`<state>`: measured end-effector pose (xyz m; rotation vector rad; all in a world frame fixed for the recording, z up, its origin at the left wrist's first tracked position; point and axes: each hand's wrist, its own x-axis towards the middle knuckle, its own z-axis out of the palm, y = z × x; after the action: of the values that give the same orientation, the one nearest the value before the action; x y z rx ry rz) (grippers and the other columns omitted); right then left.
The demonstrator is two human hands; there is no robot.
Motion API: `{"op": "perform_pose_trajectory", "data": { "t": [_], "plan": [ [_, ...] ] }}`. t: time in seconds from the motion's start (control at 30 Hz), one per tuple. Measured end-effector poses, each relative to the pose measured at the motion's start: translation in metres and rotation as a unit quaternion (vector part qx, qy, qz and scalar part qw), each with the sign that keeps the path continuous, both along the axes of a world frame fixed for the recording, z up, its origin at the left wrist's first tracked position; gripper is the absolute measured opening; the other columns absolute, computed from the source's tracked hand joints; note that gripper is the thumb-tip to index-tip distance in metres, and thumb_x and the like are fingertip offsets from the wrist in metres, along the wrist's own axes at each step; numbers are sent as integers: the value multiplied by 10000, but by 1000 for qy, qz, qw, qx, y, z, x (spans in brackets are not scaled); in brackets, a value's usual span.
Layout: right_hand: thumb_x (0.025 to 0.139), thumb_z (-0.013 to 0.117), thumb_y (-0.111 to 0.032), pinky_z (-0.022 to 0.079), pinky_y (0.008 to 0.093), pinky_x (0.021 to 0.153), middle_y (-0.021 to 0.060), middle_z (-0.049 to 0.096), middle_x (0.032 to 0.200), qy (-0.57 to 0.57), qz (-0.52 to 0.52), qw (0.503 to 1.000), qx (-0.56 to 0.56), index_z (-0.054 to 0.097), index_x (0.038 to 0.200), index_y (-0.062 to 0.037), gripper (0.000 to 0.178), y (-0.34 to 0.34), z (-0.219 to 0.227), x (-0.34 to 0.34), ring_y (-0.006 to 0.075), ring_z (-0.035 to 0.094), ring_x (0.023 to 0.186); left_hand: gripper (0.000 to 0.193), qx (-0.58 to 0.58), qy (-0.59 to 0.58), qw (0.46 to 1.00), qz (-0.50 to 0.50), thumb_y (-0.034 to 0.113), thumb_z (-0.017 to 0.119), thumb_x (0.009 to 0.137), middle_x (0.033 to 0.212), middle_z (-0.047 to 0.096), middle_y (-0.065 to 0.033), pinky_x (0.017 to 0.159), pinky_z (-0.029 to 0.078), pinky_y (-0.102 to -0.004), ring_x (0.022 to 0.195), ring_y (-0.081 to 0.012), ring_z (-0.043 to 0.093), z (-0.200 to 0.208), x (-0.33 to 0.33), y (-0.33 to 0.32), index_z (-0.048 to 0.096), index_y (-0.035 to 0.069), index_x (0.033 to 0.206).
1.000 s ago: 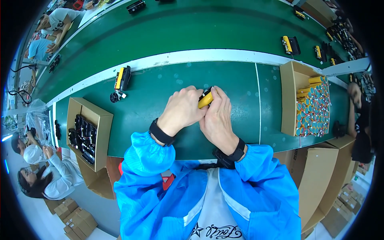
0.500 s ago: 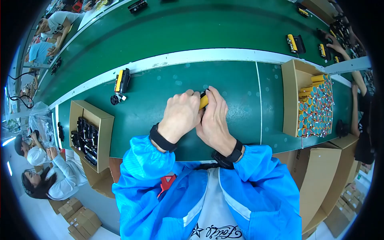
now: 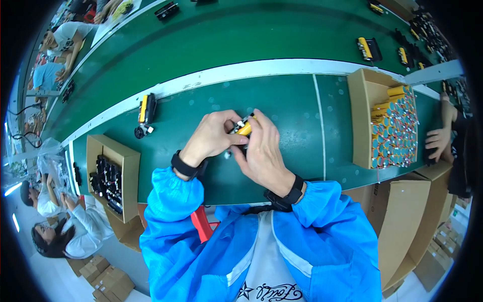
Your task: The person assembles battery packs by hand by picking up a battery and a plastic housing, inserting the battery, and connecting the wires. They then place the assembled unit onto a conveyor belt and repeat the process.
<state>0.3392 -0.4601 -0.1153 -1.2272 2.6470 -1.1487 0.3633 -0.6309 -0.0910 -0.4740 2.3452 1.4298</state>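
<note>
In front of me, above the green bench, I hold a black plastic housing with a yellow cylindrical battery (image 3: 244, 129) in it. My left hand (image 3: 212, 135) has its thumb and fingers closed on the left end, beside some small white and dark parts. My right hand (image 3: 262, 151) grips the other side, fingers over the battery's upper end and thumb below. Fingers hide much of the housing. To the left, a similar black housing with a yellow battery (image 3: 144, 111) lies on the bench, a round black piece at its near end.
A cardboard box of black housings (image 3: 132, 173) stands at left. At right, another cardboard box (image 3: 358, 121) holds many yellow batteries with wires. Beyond a white rail (image 3: 241, 72) runs a green belt (image 3: 261, 35) carrying several assemblies. Another person's hand (image 3: 440, 142) rests at far right.
My left hand has shifted left and opened out from over the housing, showing more of the battery and small parts. At far right, the other person's hand has come down beside the battery box.
</note>
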Motion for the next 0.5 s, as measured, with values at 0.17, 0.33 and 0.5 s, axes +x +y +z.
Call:
{"op": "perform_pose_trajectory", "data": {
  "t": [0.17, 0.33, 0.5],
  "plan": [
    [739, 778, -124, 338, 518, 1048, 317, 320, 1420, -62, 96, 993, 4, 318, 1372, 109, 816, 17, 18, -16, 482, 381, 1267, 490, -169, 65, 982, 57, 170, 832, 713, 735, 664, -113, 570, 492, -335, 646, -212, 632, 6, 36, 8, 633, 3, 1129],
    [734, 793, -145, 339, 507, 1064, 319, 311, 1434, -53, 99, 993, 43, 334, 1384, 104, 834, 22, 19, -12, 482, 376, 1283, 510, -57, 47, 984, 160, 145, 817, 725, 757, 662, -129, 603, 514, -354, 694, -247, 666, 14, 59, 29, 605, -4, 1164],
    [736, 798, -165, 339, 502, 1072, 331, 290, 1442, -62, 97, 992, 43, 301, 1401, 116, 877, 27, 19, -17, 478, 375, 1291, 530, -174, 140, 971, 79, 117, 799, 725, 834, 657, -170, 700, 531, -399, 793, -308, 672, 11, 57, 23, 588, -5, 1196]
  ]
}}
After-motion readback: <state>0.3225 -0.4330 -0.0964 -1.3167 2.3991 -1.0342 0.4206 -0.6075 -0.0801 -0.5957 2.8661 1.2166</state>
